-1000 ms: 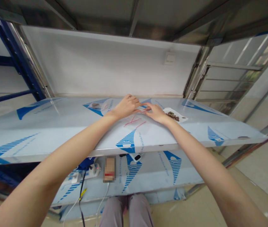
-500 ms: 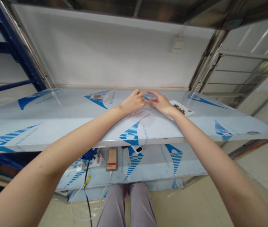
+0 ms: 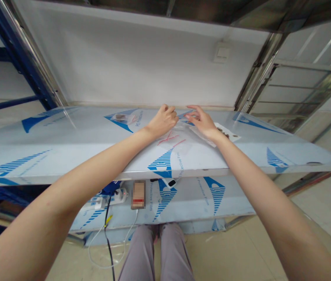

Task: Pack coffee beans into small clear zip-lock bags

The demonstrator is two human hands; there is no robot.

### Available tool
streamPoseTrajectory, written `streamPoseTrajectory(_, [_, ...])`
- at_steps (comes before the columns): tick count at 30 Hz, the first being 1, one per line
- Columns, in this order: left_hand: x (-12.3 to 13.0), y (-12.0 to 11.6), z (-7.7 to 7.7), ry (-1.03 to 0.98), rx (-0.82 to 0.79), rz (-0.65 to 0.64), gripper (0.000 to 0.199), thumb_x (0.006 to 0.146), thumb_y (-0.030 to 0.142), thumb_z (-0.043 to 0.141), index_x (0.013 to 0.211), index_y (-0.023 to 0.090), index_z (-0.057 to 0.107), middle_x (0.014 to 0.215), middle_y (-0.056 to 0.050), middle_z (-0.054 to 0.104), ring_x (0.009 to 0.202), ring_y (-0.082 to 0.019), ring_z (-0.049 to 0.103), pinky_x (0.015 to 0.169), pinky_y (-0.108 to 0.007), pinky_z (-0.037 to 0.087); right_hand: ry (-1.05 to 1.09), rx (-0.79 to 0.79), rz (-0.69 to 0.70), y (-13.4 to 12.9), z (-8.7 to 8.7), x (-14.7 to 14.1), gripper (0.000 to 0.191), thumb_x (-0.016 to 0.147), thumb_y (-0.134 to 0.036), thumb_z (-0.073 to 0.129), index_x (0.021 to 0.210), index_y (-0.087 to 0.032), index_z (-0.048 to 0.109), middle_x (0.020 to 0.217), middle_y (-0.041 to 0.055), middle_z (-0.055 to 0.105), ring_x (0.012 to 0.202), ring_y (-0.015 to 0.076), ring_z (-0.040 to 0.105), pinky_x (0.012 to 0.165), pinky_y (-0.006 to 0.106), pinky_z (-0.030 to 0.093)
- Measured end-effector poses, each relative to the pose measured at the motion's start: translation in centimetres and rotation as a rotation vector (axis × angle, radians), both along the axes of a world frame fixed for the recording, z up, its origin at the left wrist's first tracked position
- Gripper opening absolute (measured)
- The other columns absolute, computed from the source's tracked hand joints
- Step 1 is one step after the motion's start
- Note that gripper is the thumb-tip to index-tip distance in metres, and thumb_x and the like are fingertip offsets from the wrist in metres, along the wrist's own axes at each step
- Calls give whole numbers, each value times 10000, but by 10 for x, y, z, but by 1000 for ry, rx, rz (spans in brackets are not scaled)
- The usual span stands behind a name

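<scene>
At the far edge of the steel shelf, a thin clear plastic sheet [image 3: 190, 127] lies on the film-covered top, between the two hands and running under the right hand's fingers towards the right. The left hand [image 3: 163, 121] is curled, knuckles up, with its fingertips gathered at the near side of the sheet; whether they pinch it, I cannot tell. The right hand [image 3: 203, 123] is open, its fingers [image 3: 193, 110] spread and slightly raised, and the two hands stand apart. Just right of it, partly under the clear sheet, a white card [image 3: 226, 134] carries small brown bits. Near the left hand, thin red marks [image 3: 168, 138] cross the shelf top, and farther left lies a small clear packet [image 3: 121, 118] with something brown inside. The shelf [image 3: 66, 152] wears blue-printed protective film [image 3: 162, 164]. Below it, on a lower shelf [image 3: 194, 203], sit a power strip [image 3: 109, 196] with cables [image 3: 106, 234] and a pixelated object [image 3: 138, 194]. The person's grey trousers [image 3: 156, 249] show at the near edge. A wall switch [image 3: 222, 52] sits on the far wall [image 3: 124, 58].
</scene>
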State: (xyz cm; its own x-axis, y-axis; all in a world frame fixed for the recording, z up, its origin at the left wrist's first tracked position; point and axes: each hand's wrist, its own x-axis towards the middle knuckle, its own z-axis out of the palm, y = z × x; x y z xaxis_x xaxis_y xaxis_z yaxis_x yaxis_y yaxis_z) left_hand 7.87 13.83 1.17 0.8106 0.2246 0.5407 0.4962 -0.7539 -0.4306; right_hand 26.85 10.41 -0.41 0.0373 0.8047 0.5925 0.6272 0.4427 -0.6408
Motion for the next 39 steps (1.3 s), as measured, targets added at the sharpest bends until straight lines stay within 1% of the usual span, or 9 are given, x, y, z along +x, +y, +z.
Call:
streamPoseTrajectory(3, [-2,4,2,-46,-16,83,259,857,98,426,803,139,676,895,-126,641,991,-250,480,786,-383,332,-52,72,-108,0,3,4,352,801,-316,548,1144,-241,533,993,49,655,786,191,610,802,392,470])
streamPoseTrajectory(8, [-6,2,13,-114,-229,178,210,843,128,489,807,112,695,842,-139,661,958,-260,508,764,-362,352,-66,74,-159,-2,6,3,300,805,-280,513,1097,-231,558,909,34,657,726,176,604,742,347,465])
streamPoseTrajectory(15, [-9,5,14,-346,-462,208,119,776,224,612,765,151,706,815,-96,667,912,-236,546,732,-302,391,-46,-7,-127,-13,12,-5,243,818,-370,496,914,-180,615,681,14,646,538,127,557,560,247,401])
streamPoseTrajectory(18, [-8,7,10,-410,-580,186,145,764,301,626,767,171,691,802,-61,670,815,-198,569,695,-274,386,-109,-134,-93,-16,12,-7,351,835,-466,468,695,-171,600,484,-6,544,443,114,485,498,238,345])
streamPoseTrajectory(21, [-5,8,5,-439,-657,115,144,778,295,594,787,174,672,807,-38,675,750,-161,567,662,-247,372,-179,-218,40,-17,8,-8,446,845,-530,442,597,-174,547,438,-15,488,413,101,446,482,238,319])
streamPoseTrajectory(24, [-1,6,0,-449,-679,20,145,795,237,542,827,165,664,800,-29,678,723,-140,561,656,-236,368,-170,-240,124,-15,4,-7,489,849,-582,409,618,-173,546,477,-6,513,423,99,456,483,238,327])
streamPoseTrajectory(28, [2,2,-3,-388,-700,-88,212,807,182,485,884,158,681,810,-28,694,737,-133,574,706,-240,384,-162,-269,134,-11,1,-5,549,845,-630,363,636,-162,559,523,13,550,451,101,483,511,238,354])
streamPoseTrajectory(32, [2,0,-1,-318,-729,-57,200,791,182,508,804,156,707,818,-34,705,748,-136,587,724,-245,396,-201,-287,107,-9,1,-3,583,849,-635,343,610,-151,564,541,24,568,466,98,500,524,233,355])
streamPoseTrajectory(39, [-2,7,6,-511,-704,-31,113,738,220,630,766,143,707,781,-47,699,695,-130,568,703,-256,410,-199,-303,105,-10,3,-3,598,852,-632,336,594,-146,570,502,19,547,438,91,486,509,229,347])
